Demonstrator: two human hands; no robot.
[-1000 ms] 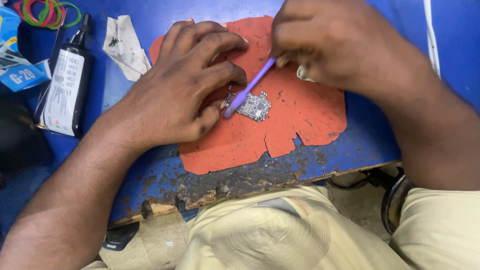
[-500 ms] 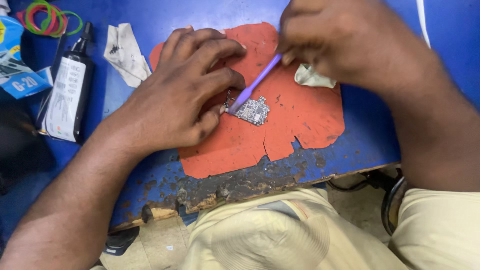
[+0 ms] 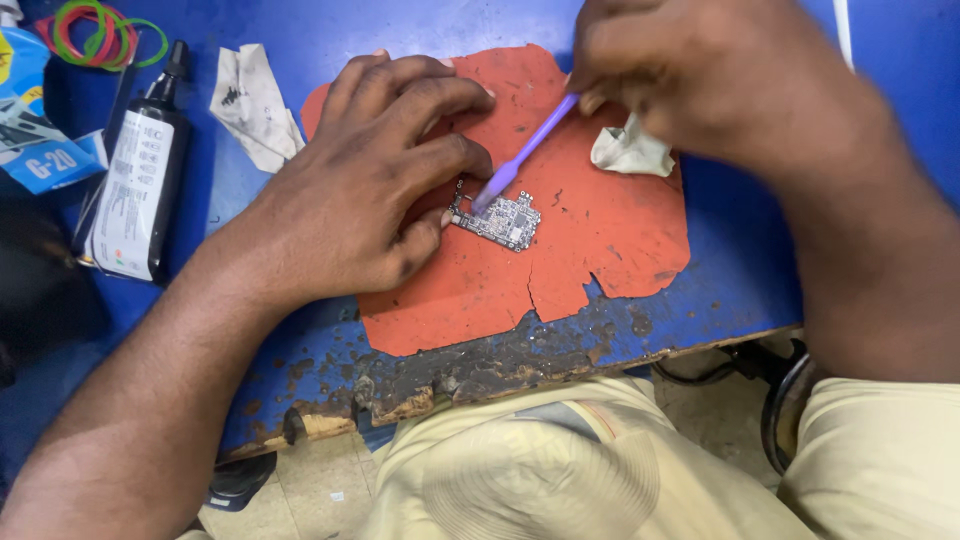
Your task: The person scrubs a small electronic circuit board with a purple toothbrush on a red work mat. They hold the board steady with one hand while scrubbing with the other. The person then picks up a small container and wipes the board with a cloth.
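Observation:
A small circuit board (image 3: 502,221) lies on a torn orange mat (image 3: 580,250) on the blue bench. My left hand (image 3: 350,190) rests on the mat, its fingertips pressing the board's left edge to hold it flat. My right hand (image 3: 700,80) grips a thin purple brush (image 3: 522,155) by its upper end. The brush slants down to the left and its head touches the top of the board. A crumpled white cloth (image 3: 630,150) lies on the mat just under my right hand.
A black bottle with a white label (image 3: 135,175) lies at the left beside a stained tissue (image 3: 252,105). Coloured rubber bands (image 3: 95,35) and a blue box (image 3: 35,140) sit at the far left. The bench's front edge (image 3: 480,375) is chipped and dirty.
My right hand has drawn the brush up and to the right, its head sliding from the board's left edge onto its top. The white cloth has come into view. My left hand stays put.

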